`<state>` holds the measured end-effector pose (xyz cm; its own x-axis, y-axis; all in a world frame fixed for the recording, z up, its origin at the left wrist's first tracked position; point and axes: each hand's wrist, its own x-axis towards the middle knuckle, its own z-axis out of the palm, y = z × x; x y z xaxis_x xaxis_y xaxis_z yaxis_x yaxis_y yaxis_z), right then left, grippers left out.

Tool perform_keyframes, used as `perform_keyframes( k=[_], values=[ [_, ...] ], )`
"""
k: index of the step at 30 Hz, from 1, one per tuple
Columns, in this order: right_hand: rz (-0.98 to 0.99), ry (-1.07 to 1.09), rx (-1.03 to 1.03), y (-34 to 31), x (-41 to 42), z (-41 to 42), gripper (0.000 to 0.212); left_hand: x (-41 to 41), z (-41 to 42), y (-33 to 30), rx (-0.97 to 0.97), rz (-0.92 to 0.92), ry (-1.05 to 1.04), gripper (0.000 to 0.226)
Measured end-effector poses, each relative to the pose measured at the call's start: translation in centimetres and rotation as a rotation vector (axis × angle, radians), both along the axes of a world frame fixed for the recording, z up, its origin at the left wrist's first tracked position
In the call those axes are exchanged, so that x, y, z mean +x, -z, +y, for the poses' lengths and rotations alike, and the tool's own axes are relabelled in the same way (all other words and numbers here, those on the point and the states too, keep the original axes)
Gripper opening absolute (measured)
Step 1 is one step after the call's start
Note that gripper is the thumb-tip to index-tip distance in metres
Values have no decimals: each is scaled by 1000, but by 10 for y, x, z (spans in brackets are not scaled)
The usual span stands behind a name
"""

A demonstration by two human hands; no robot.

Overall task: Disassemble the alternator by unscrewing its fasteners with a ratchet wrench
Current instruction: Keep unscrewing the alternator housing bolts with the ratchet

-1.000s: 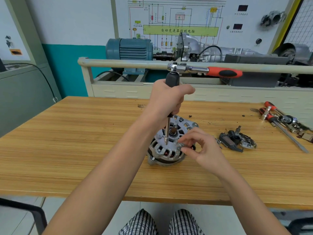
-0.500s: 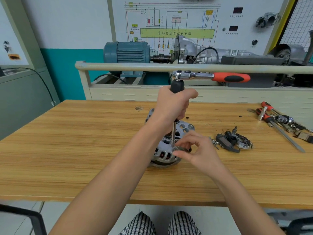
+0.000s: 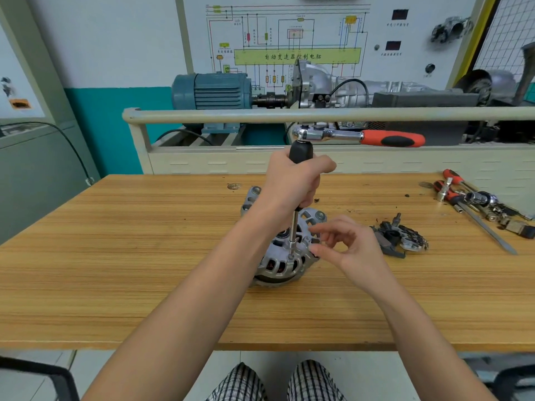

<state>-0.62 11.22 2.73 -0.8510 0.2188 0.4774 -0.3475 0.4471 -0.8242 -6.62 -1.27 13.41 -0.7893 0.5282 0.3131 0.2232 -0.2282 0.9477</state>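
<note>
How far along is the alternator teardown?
Done: a black and silver removed component already lies on the wooden table, right of the silver finned alternator.
In hand: the left hand grips the black extension handle under the red-handled ratchet wrench, socket on a housing fastener; the right hand has its fingers at the housing edge.
Left: the housing halves are still joined, so splitting remains.

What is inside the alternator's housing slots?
Through the slots of the alternator, copper-coloured windings show. The rest of the interior is hidden by the housing, the left hand and its forearm.
</note>
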Motion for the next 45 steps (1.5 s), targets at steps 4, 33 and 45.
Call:
perform_keyframes(
  k=[4,33,45],
  values=[
    [21,-11,0,-2,3,4,27,1,2,2,-18,19,-1,43],
    [776,-545,-1260,-84,60,-29,45,-2,-14,16,-145,170,536,38],
    [734,-692,-1000,-104,49,-69,44,4,-40,32,102,182,444,35]
  ],
)
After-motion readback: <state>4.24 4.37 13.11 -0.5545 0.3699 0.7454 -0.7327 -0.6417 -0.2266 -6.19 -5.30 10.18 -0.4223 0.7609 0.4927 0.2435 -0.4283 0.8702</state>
